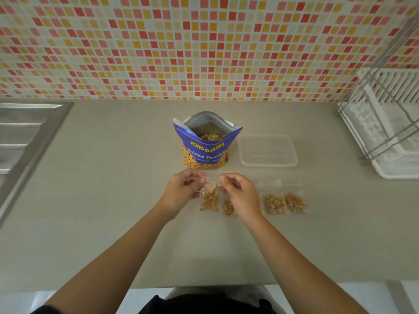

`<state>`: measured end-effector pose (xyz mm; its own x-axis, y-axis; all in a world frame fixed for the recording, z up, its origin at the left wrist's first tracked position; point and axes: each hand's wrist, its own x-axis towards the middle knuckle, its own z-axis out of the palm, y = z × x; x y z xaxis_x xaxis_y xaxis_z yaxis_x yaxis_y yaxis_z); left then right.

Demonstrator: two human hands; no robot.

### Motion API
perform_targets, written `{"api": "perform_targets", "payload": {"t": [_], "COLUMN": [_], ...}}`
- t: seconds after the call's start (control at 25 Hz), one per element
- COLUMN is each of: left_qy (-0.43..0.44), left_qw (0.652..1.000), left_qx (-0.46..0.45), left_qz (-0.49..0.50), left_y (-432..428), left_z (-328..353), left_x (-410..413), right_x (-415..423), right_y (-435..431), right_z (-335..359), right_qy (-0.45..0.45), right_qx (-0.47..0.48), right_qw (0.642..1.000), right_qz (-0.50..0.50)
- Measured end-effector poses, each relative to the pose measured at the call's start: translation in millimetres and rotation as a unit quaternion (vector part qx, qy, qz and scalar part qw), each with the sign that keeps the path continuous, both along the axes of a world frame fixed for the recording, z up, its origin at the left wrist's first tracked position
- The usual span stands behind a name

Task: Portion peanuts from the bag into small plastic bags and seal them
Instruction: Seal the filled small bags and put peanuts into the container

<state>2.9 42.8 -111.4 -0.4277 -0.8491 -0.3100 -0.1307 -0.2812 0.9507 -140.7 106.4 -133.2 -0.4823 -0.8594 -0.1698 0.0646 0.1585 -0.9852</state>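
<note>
Left hand [184, 189] and right hand [238, 193] each pinch a top corner of a small filled bag [209, 198], held just above the counter [102, 200] in front of the open peanut bag [205, 143]; sealing step, by judgement. Next: run pinched fingers along the strip, then set it beside the portioned bags [285, 203] at right; their seals cannot be made out.

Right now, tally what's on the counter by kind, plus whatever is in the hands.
Big peanut bag, open: 1
Small bags of peanuts: 5, one held by both hands, four lying flat
Clear plastic container: 1
Dish rack: 1
Total: 8
</note>
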Motion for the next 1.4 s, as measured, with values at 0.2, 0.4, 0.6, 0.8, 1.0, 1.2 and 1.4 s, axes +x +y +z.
{"api": "perform_targets", "payload": {"t": [0.2,0.4,0.6,0.8,1.0,1.2,1.4], "left_qy": [-0.143,-0.199,-0.225,-0.228,-0.19,-0.047,-0.119], "left_qw": [0.964,0.916,0.905,0.917,0.955,0.993,0.993], "left_qx": [-0.208,-0.331,-0.347,-0.312,-0.217,0.035,0.004], "left_qz": [-0.085,-0.106,-0.1,-0.1,-0.067,-0.099,0.005], "left_y": [-0.1,-2.7,-6.1,-11.9,-9.0,11.9,21.8], "left_z": [14.7,14.5,11.2,6.8,-1.6,-18.4,-41.3], "left_x": [-5.3,-10.2,-9.8,3.3,7.3,7.6,10.7], "right_x": [1.6,3.2,5.9,1.9,-4.9,-4.1,-11.9], "right_y": [1.8,1.5,-3.9,-3.1,-3.8,-6.1,-11.9], "right_z": [5.3,14.6,14.5,11.3,4.3,-4.3,-14.9], "right_qy": [0.042,0.104,0.2,0.195,0.094,-0.085,0.265], "right_qx": [-0.009,-0.016,-0.015,-0.007,0.045,0.085,0.086], "right_qw": [0.999,0.994,0.98,0.981,0.995,0.993,0.958], "right_qz": [0.01,0.011,-0.009,-0.013,0.006,0.022,0.063]}}
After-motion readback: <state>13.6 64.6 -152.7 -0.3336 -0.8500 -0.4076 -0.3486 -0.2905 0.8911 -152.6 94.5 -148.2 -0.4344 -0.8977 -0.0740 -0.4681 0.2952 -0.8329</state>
